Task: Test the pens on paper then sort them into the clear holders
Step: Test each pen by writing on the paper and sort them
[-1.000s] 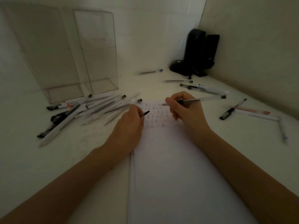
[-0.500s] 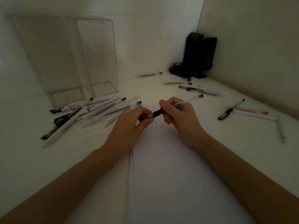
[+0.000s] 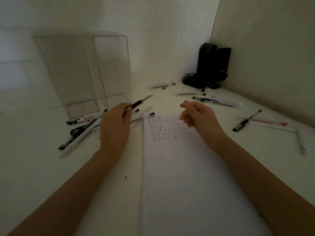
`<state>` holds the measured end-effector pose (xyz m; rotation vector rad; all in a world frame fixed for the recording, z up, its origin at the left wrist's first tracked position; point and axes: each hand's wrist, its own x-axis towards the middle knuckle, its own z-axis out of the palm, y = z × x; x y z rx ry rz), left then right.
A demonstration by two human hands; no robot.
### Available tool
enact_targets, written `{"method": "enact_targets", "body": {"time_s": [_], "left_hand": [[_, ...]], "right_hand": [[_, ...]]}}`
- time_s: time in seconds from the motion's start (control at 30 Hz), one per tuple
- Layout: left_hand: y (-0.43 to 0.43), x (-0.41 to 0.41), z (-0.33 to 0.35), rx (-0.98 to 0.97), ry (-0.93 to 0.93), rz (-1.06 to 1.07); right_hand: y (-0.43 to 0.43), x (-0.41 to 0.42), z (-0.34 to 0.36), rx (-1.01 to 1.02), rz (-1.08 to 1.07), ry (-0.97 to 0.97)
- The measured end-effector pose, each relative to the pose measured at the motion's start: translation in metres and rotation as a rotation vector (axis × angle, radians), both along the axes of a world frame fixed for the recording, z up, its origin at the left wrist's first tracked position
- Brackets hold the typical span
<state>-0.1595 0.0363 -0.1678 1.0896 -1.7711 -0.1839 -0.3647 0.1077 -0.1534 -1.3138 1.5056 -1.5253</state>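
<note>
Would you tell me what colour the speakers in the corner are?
The speakers are black; the head view shows them best.

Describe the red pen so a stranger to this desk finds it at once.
Find the paper with rows of test marks and look right of it on the table. The red pen lies there, just beyond a long white pen and right of a black-and-clear pen. Only it shows a red-tinted barrel.

no text legible. paper (image 3: 179, 167): several rows of small handwritten marks near its far edge, too blurred to read. black speaker (image 3: 207, 65): faint pale mark on the side, unreadable. blue-banded pen (image 3: 213, 99): printed label, too small to read.
</note>
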Motion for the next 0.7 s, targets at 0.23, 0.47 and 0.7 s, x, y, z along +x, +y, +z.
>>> {"method": "enact_targets", "body": {"time_s": [0.23, 0.47, 0.7], "left_hand": [[-0.023, 0.028, -0.009, 0.201, -0.296, 0.326], [0.003, 0.001, -0.011, 0.102, -0.282, -0.309], [0.035, -0.021, -0.02, 0.149, -0.605, -0.818]], "right_hand": [[0.013, -0.056, -0.007, 0.136, -0.535, 0.541], [0.033, -0.091, -0.003, 0.541, -0.903, 0.829], [0.034, -0.094, -0.01, 0.702, -0.875, 0.758]]}}
